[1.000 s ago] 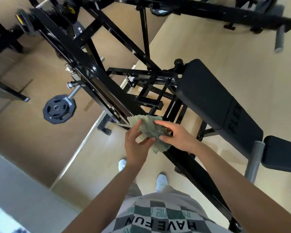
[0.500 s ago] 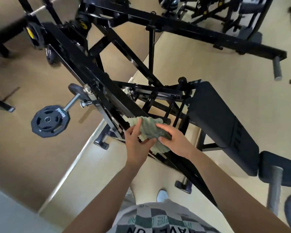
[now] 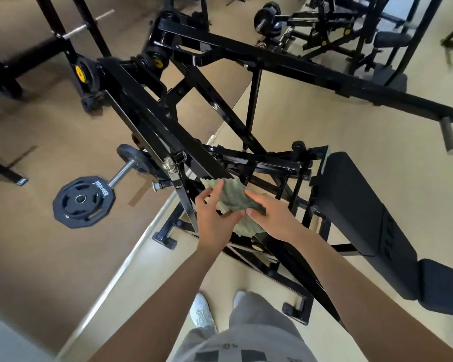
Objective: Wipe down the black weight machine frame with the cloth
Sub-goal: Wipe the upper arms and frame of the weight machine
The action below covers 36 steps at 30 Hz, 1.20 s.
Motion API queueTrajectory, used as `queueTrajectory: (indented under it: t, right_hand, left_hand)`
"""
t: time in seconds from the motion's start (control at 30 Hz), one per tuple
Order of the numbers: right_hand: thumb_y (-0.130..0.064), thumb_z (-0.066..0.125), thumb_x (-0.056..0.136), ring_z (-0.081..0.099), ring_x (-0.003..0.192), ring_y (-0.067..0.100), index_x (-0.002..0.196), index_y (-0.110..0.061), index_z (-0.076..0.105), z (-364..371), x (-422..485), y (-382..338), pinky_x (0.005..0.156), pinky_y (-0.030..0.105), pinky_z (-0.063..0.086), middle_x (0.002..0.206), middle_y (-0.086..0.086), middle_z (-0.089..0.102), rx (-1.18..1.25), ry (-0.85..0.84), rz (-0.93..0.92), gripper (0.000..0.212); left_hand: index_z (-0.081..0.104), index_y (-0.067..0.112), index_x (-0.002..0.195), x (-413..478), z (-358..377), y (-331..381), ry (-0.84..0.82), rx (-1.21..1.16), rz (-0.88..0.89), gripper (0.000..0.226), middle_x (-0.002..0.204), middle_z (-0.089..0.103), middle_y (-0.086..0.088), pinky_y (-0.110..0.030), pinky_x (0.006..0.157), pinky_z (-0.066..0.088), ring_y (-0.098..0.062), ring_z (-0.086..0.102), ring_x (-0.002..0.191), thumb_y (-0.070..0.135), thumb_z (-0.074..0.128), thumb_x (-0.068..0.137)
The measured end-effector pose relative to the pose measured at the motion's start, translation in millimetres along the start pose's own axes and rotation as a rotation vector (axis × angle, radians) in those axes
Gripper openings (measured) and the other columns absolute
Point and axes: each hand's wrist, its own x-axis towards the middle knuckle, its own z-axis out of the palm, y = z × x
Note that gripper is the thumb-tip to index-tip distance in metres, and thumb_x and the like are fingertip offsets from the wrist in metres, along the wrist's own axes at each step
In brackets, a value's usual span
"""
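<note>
Both grips pinch the task's cloth: the left-hand grip (image 3: 215, 218) holds the crumpled green cloth (image 3: 231, 198) between thumb and forefinger, while the right-hand grip (image 3: 273, 218) curls over its other side. The cloth sits at the lower end of a slanted beam of the black weight machine frame (image 3: 152, 118), its top edge meeting the metal. A weight plate (image 3: 83, 201) hangs on a peg to the left; a padded seat (image 3: 356, 205) lies to the right, above the tan floor (image 3: 324, 121).
</note>
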Motion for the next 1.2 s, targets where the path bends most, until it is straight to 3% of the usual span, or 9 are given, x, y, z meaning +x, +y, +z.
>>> queueTrajectory:
  t: [0.07, 0.2, 0.3, 0.37, 0.57, 0.77, 1.0, 1.1, 1.2]
  right_hand:
    - [-0.026, 0.055, 0.103, 0.056, 0.122, 0.021, 0.156, -0.022, 0.034, 0.7, 16.9, -9.1, 0.105, 0.029, 0.044, 0.138, 0.009, 0.056, -0.018, -0.025, -0.015, 0.057]
    - [-0.02, 0.051, 0.105, 0.051, 0.126, 0.015, 0.158, -0.018, 0.029, -3.4, 52.1, -34.1, 0.107, 0.028, 0.043, 0.143, 0.005, 0.05, 0.018, -0.091, -0.049, 0.057]
    - [-0.012, 0.052, 0.104, 0.044, 0.132, 0.008, 0.158, -0.017, 0.028, -6.8, 77.5, -42.4, 0.111, 0.023, 0.037, 0.15, -0.002, 0.044, 0.143, -0.176, -0.056, 0.059]
    - [-0.011, 0.054, 0.103, 0.046, 0.137, 0.012, 0.157, -0.024, 0.03, -8.9, 96.5, -42.2, 0.116, 0.034, 0.038, 0.155, -0.002, 0.044, 0.2, -0.215, -0.052, 0.061]
    - [-0.011, 0.055, 0.102, 0.052, 0.131, 0.01, 0.152, -0.037, 0.038, -16.1, 138.5, -48.9, 0.113, 0.039, 0.043, 0.149, -0.006, 0.051, 0.304, -0.316, -0.046, 0.06]
    - [-0.01, 0.054, 0.102, 0.053, 0.13, 0.011, 0.15, -0.041, 0.042, -18.4, 153.6, -51.4, 0.111, 0.041, 0.045, 0.146, -0.005, 0.053, 0.334, -0.379, -0.065, 0.058]
    - [-0.013, 0.05, 0.105, 0.049, 0.128, 0.006, 0.154, -0.025, 0.038, -15.9, 85.9, -12.9, 0.092, 0.006, 0.045, 0.151, 0.0, 0.047, 0.271, -0.283, -0.101, 0.052]
    - [-0.017, 0.052, 0.105, 0.048, 0.134, 0.008, 0.155, -0.023, 0.037, -13.2, 42.6, 14.5, 0.112, 0.03, 0.044, 0.152, -0.001, 0.048, 0.236, -0.21, -0.088, 0.053]
    - [-0.017, 0.054, 0.104, 0.05, 0.134, 0.007, 0.154, -0.024, 0.038, -11.1, 0.9, 36.0, 0.113, 0.033, 0.043, 0.15, -0.003, 0.05, 0.227, -0.15, -0.048, 0.053]
  left_hand:
    - [0.046, 0.035, 0.151, 13.7, -7.5, -2.8, 0.025, 0.001, -0.013, 0.087, 0.141, 0.038, -0.001, -0.003, 0.088, 0.044, -0.013, 0.042, 0.132, 0.025, 0.09, 0.075]
    - [0.044, 0.044, 0.149, 46.1, -23.9, -9.0, 0.059, 0.013, -0.015, 0.087, 0.138, 0.043, 0.004, -0.041, 0.105, 0.051, -0.02, 0.049, 0.13, 0.033, 0.088, 0.075]
    - [0.041, 0.045, 0.149, 61.9, -34.4, -11.3, 0.053, 0.023, -0.054, 0.086, 0.139, 0.043, 0.004, -0.05, 0.11, 0.047, -0.021, 0.047, 0.133, 0.042, 0.085, 0.075]
    - [0.041, 0.049, 0.148, 70.2, -40.3, -10.7, 0.053, 0.022, -0.067, 0.086, 0.14, 0.041, 0.005, -0.053, 0.108, 0.048, -0.022, 0.049, 0.131, 0.052, 0.082, 0.073]
    - [0.039, 0.045, 0.152, 89.4, -39.1, -7.0, 0.103, -0.048, -0.143, 0.08, 0.14, 0.033, 0.006, -0.051, 0.104, 0.052, -0.025, 0.047, 0.133, 0.039, 0.081, 0.084]
    - [0.037, 0.053, 0.148, 89.4, -25.7, -1.6, 0.173, -0.087, -0.148, 0.078, 0.138, 0.031, 0.014, -0.048, 0.108, 0.049, -0.025, 0.045, 0.136, 0.065, 0.067, 0.078]
    - [0.044, 0.039, 0.151, 50.8, -9.3, 1.6, 0.142, 0.0, -0.115, 0.067, 0.152, 0.03, 0.0, -0.04, 0.108, 0.05, -0.024, 0.04, 0.14, 0.037, 0.074, 0.091]
    - [0.044, 0.047, 0.147, 18.4, 9.4, 2.7, 0.112, -0.034, -0.093, 0.071, 0.149, 0.03, 0.004, -0.042, 0.104, 0.054, -0.023, 0.043, 0.138, 0.051, 0.073, 0.082]
    - [0.044, 0.048, 0.147, -13.3, 29.1, 1.8, 0.047, -0.095, -0.057, 0.072, 0.147, 0.026, 0.005, -0.041, 0.103, 0.055, -0.024, 0.043, 0.139, 0.045, 0.077, 0.083]
